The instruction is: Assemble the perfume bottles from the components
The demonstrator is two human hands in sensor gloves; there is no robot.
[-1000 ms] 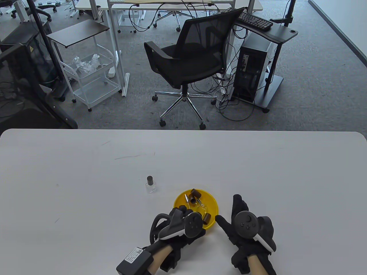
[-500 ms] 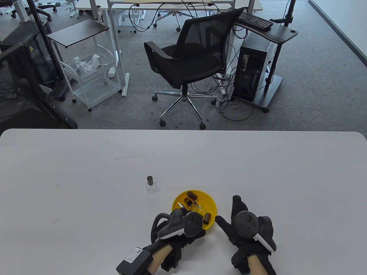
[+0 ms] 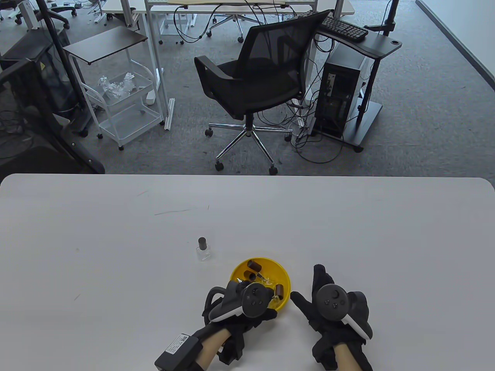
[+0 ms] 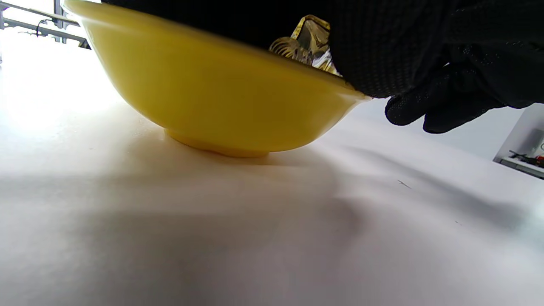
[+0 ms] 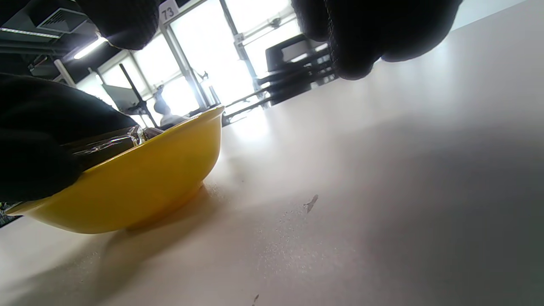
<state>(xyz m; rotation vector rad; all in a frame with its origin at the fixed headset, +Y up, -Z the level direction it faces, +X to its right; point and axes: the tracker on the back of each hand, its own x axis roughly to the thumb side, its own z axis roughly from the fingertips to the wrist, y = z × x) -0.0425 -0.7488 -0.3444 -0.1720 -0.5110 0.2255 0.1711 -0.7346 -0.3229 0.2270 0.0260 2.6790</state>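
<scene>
My left hand (image 3: 241, 309) reaches over the near rim of the yellow bowl (image 3: 284, 274); its fingers (image 4: 382, 46) close around a clear glass bottle (image 4: 312, 36) just inside the rim. My right hand (image 3: 334, 305) rests on the white table (image 3: 116, 278) just right of the bowl, fingers spread apart and holding nothing. In the bowl lie brown caps (image 3: 254, 266) and small clear and metal parts. Farther out and to the left, one assembled bottle (image 3: 202, 249) stands upright, well apart from both hands.
</scene>
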